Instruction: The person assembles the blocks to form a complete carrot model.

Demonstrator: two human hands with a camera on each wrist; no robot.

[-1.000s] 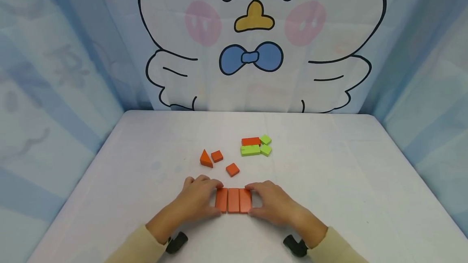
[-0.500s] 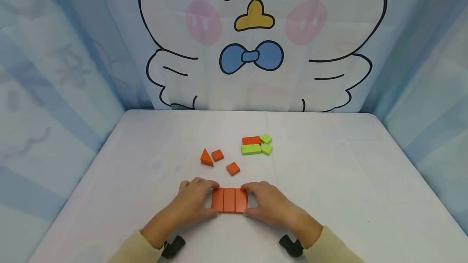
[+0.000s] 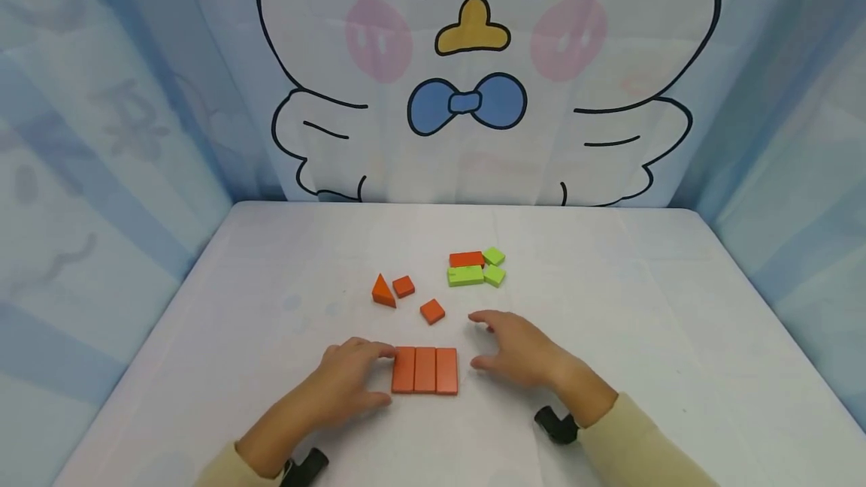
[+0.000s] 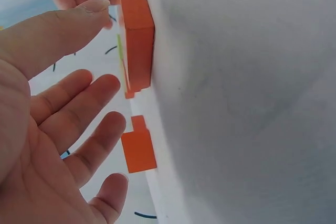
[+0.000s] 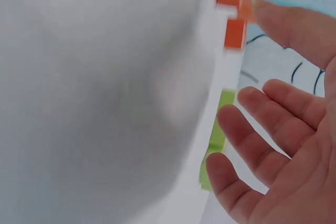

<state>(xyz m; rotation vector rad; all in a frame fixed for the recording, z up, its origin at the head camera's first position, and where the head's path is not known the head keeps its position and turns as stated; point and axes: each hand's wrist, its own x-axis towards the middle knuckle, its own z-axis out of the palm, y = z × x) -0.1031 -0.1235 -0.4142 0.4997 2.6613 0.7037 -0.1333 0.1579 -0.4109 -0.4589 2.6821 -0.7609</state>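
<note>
Three orange rectangular blocks (image 3: 425,370) lie side by side, edges touching, near the front of the table. My left hand (image 3: 341,382) is just left of the row, fingers spread and holding nothing; its index fingertip is close to the top left corner, and I cannot tell whether it touches. The left wrist view shows the thumb and fingers apart beside the end block (image 4: 138,45). My right hand (image 3: 524,348) hovers right of the row, fingers apart with nothing in them. In the right wrist view, the right hand (image 5: 283,135) has green blocks (image 5: 218,135) beyond its fingertips.
Behind the row lie two small orange square blocks (image 3: 432,311) and an orange triangular block (image 3: 383,291). Further back, a red-orange rectangular block (image 3: 467,259) touches a green rectangular block (image 3: 465,276), with two small green blocks (image 3: 495,276) beside them. A printed curtain stands behind the table.
The three blocks were pressed together and shifted slightly left between both hands. Both hands have since let go; the right moved away rightward and up, the left drew back a little left.
</note>
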